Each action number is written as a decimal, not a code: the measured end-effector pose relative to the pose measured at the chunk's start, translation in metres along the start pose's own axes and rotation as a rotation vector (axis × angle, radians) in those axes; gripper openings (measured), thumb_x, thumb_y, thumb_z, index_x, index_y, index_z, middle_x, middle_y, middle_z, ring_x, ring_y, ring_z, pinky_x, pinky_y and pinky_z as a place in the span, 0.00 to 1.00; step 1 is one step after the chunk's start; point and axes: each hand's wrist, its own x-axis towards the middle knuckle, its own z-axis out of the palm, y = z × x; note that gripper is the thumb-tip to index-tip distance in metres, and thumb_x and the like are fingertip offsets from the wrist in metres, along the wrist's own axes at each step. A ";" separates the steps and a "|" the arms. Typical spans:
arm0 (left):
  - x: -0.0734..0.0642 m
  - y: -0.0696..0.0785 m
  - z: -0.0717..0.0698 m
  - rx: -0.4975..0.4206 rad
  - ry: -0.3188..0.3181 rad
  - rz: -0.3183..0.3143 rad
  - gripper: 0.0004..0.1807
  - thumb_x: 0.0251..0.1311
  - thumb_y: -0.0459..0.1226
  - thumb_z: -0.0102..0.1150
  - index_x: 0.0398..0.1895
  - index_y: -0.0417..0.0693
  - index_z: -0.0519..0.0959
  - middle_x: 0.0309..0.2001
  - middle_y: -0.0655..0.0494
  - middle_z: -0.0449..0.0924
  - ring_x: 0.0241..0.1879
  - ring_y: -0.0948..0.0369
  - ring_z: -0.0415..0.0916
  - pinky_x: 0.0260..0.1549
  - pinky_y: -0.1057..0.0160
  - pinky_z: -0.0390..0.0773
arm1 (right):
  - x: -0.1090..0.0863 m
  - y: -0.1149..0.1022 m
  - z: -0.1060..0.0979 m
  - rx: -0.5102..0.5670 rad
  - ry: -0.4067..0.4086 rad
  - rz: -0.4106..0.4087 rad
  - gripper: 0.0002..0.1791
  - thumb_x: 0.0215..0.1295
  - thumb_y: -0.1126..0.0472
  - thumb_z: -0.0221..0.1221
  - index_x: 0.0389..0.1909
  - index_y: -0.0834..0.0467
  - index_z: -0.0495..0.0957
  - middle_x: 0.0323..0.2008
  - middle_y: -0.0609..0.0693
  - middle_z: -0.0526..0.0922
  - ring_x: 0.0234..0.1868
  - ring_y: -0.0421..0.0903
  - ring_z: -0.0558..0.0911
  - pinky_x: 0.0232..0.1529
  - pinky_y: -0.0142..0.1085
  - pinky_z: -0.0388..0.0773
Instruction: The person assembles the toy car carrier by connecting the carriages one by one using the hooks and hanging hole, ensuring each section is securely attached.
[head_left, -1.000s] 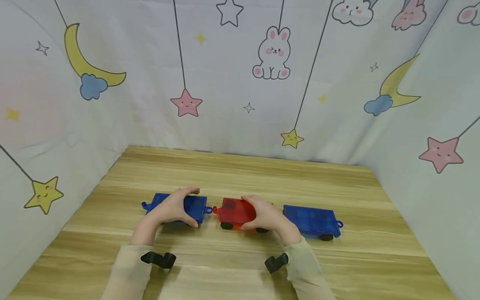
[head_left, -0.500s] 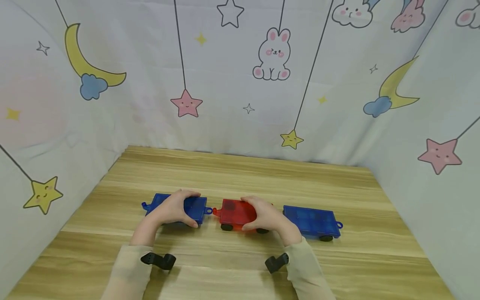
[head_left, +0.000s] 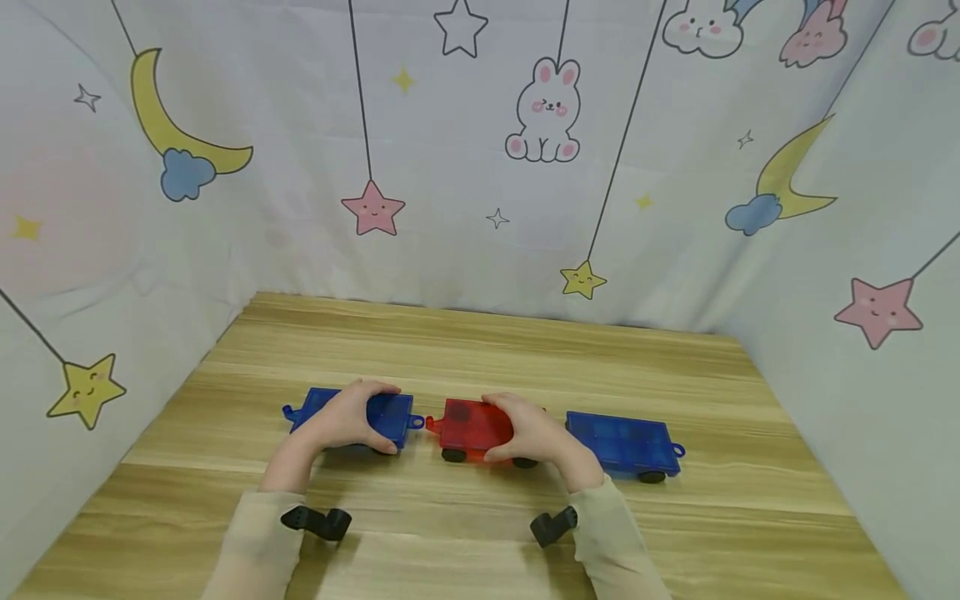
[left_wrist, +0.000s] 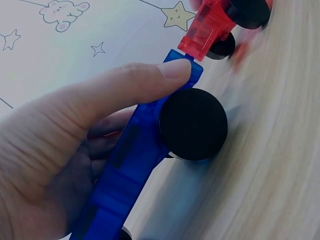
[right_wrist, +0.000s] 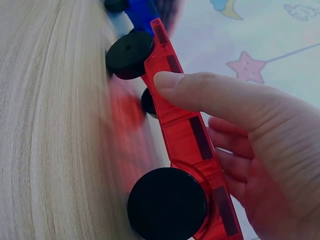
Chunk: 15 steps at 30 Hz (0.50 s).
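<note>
A translucent blue toy train car (head_left: 389,415) with black wheels is gripped across its sides by my left hand (head_left: 347,418); the thumb lies along the near side above a wheel in the left wrist view. My right hand (head_left: 531,432) grips a translucent red toy train car (head_left: 468,423) the same way, thumb on its near side (right_wrist: 172,115). The blue car's ring (head_left: 416,422) and the red car's hook (head_left: 432,424) stand end to end, close together. Palms and fingers hide parts of both cars.
Another blue toy train car (head_left: 622,442) stands right of my right hand, its ring pointing right. All three are on a wood-grain table (head_left: 465,533). A white curtain (head_left: 465,167) printed with stars, moons and a bunny rises behind the table and at its sides.
Both hands and the cars hold nearly the same places throughout. Only the head view shifts very slightly.
</note>
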 end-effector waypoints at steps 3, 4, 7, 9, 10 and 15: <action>-0.001 0.000 0.000 -0.005 0.001 -0.006 0.50 0.35 0.49 0.82 0.64 0.38 0.72 0.64 0.39 0.71 0.67 0.39 0.63 0.68 0.34 0.52 | 0.000 -0.001 0.000 -0.007 0.000 -0.005 0.48 0.50 0.53 0.73 0.71 0.64 0.63 0.69 0.60 0.68 0.70 0.58 0.67 0.68 0.53 0.65; -0.001 0.000 0.000 -0.010 0.002 -0.015 0.50 0.35 0.49 0.82 0.64 0.39 0.72 0.65 0.39 0.71 0.67 0.38 0.63 0.68 0.34 0.53 | 0.000 -0.001 0.000 -0.011 0.000 -0.005 0.48 0.51 0.53 0.73 0.71 0.64 0.63 0.69 0.60 0.68 0.69 0.58 0.67 0.68 0.53 0.65; -0.001 0.000 0.000 -0.007 0.005 -0.017 0.50 0.36 0.50 0.81 0.65 0.40 0.71 0.65 0.38 0.70 0.68 0.37 0.61 0.66 0.33 0.56 | 0.000 -0.001 0.000 -0.014 0.001 -0.006 0.47 0.51 0.53 0.73 0.70 0.64 0.63 0.69 0.60 0.68 0.69 0.58 0.67 0.68 0.53 0.65; -0.001 -0.001 0.000 -0.013 0.006 -0.023 0.50 0.36 0.50 0.81 0.65 0.41 0.71 0.65 0.38 0.70 0.68 0.36 0.61 0.65 0.33 0.57 | 0.000 -0.001 0.000 -0.012 0.001 -0.005 0.47 0.51 0.53 0.73 0.70 0.64 0.64 0.68 0.60 0.68 0.69 0.58 0.68 0.68 0.53 0.66; -0.001 -0.001 0.000 -0.017 0.007 -0.024 0.49 0.36 0.50 0.81 0.65 0.41 0.71 0.65 0.38 0.70 0.68 0.36 0.61 0.65 0.33 0.57 | 0.000 -0.002 -0.001 -0.010 0.002 -0.005 0.47 0.50 0.53 0.73 0.70 0.64 0.64 0.68 0.60 0.69 0.69 0.58 0.68 0.67 0.54 0.66; -0.002 -0.002 -0.001 -0.028 0.007 -0.025 0.49 0.37 0.50 0.81 0.65 0.41 0.71 0.65 0.39 0.70 0.67 0.38 0.62 0.64 0.33 0.60 | 0.000 -0.002 0.000 -0.011 0.006 -0.008 0.47 0.50 0.53 0.73 0.70 0.63 0.64 0.68 0.60 0.69 0.68 0.58 0.68 0.67 0.54 0.66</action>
